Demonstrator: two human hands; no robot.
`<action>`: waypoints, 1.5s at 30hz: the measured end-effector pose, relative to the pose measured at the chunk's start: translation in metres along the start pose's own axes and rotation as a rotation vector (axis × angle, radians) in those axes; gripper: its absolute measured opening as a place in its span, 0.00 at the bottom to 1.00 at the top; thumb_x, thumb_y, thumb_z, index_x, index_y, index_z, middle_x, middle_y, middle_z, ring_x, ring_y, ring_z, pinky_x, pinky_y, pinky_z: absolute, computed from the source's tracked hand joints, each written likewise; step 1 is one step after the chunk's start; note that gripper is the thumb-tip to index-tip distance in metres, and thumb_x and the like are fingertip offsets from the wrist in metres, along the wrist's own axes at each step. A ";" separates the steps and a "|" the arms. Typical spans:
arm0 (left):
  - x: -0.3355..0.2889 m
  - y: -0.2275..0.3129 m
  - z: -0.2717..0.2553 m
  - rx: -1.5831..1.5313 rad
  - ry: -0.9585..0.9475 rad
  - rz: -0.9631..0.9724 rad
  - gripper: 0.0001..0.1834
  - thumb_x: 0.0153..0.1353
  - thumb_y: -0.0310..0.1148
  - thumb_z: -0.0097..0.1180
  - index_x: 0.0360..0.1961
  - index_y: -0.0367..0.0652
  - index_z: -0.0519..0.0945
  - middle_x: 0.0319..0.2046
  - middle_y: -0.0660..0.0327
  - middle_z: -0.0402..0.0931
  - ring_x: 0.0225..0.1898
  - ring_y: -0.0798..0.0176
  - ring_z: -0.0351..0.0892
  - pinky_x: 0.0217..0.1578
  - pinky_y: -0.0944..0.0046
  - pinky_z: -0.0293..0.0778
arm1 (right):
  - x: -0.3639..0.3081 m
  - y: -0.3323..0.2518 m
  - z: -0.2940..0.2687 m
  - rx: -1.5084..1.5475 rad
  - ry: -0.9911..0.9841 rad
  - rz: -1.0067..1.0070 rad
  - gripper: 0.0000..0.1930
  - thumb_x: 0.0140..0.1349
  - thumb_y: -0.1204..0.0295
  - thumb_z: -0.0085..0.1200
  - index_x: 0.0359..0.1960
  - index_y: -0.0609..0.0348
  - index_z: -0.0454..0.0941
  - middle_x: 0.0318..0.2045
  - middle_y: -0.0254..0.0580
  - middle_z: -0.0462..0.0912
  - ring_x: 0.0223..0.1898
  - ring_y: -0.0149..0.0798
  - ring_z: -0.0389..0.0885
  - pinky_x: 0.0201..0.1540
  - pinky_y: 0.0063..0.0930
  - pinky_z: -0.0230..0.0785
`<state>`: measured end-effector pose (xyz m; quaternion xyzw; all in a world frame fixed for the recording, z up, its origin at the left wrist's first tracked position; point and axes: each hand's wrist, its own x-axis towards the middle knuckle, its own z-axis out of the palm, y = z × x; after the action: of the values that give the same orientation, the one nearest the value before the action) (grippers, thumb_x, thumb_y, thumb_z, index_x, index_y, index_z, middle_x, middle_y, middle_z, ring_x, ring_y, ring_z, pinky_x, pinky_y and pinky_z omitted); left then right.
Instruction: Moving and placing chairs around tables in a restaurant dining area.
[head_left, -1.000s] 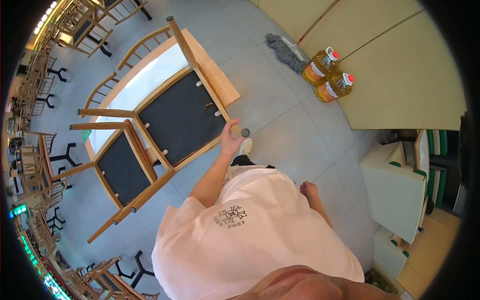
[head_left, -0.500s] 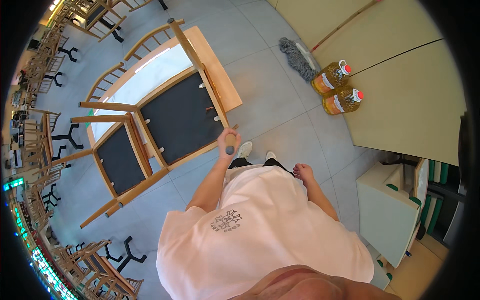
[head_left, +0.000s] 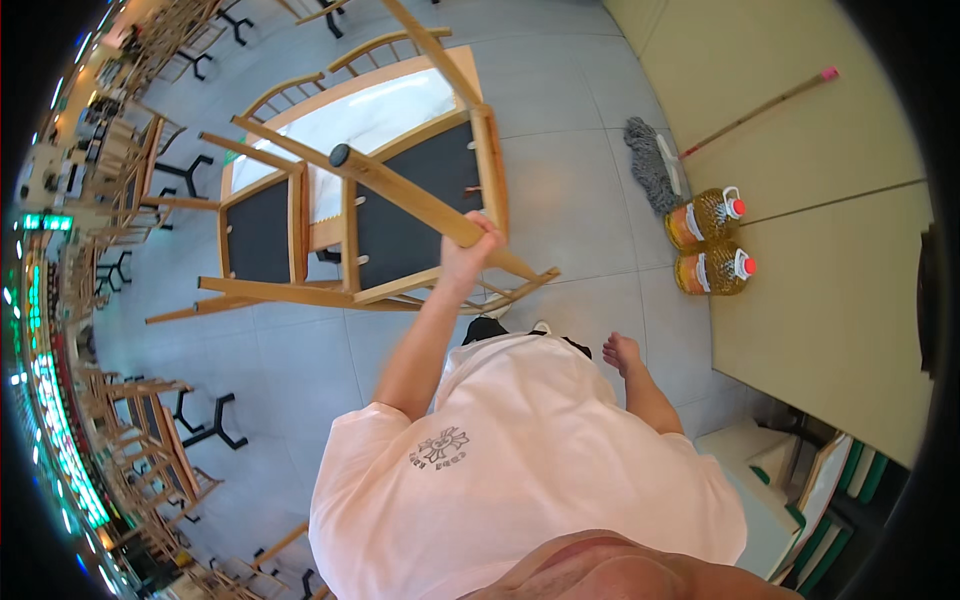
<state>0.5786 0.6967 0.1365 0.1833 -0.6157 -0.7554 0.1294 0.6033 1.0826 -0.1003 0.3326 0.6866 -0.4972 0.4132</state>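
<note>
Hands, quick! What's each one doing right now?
Left hand: closed, holding a wooden leg of the upturned chair.
Right hand: loosely open, holding nothing that shows.

My L hand [head_left: 470, 248] grips a leg [head_left: 400, 192] of an upturned, tilted chair [head_left: 415, 205], dark seat underside toward me. 2nd chair [head_left: 262, 232], also upturned, is just L of it; white-topped table [head_left: 400, 97] shows btwn & beyond. R hand [head_left: 620, 352] hangs empty nr my side, fingers bent. Off R: grey mop [head_left: 650, 170] & 2 red-capped oil jugs [head_left: 712, 271] by beige wall [head_left: 820, 280].
</note>
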 end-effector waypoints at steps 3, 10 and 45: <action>-0.023 0.005 0.041 -0.042 -0.028 0.001 0.03 0.45 0.26 0.53 0.22 0.41 0.71 0.21 0.65 0.71 0.26 0.72 0.69 0.30 0.72 0.65 | 0.013 -0.029 0.002 0.164 -0.101 -0.055 0.28 0.59 0.51 0.41 0.47 0.67 0.66 0.43 0.51 0.73 0.44 0.44 0.73 0.45 0.35 0.68; -0.078 0.037 0.090 -0.319 -0.027 -0.032 0.04 0.46 0.22 0.50 0.23 0.40 0.67 0.23 0.62 0.69 0.29 0.69 0.68 0.33 0.69 0.63 | 0.011 -0.077 0.013 0.658 -0.102 -0.147 0.42 0.55 0.38 0.30 0.55 0.68 0.58 0.53 0.52 0.64 0.55 0.45 0.63 0.56 0.39 0.56; -0.240 -0.053 -0.041 -1.375 0.451 -0.205 0.13 0.47 0.26 0.46 0.36 0.39 0.70 0.36 0.57 0.71 0.48 0.56 0.68 0.58 0.50 0.55 | -0.202 -0.130 -0.016 0.609 0.353 -0.864 0.19 0.59 0.52 0.43 0.39 0.55 0.69 0.30 0.33 0.72 0.25 0.31 0.69 0.27 0.25 0.65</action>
<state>0.8138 0.7727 0.1061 0.2685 0.0599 -0.9234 0.2676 0.5751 1.0515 0.1362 0.2035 0.6447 -0.7341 -0.0641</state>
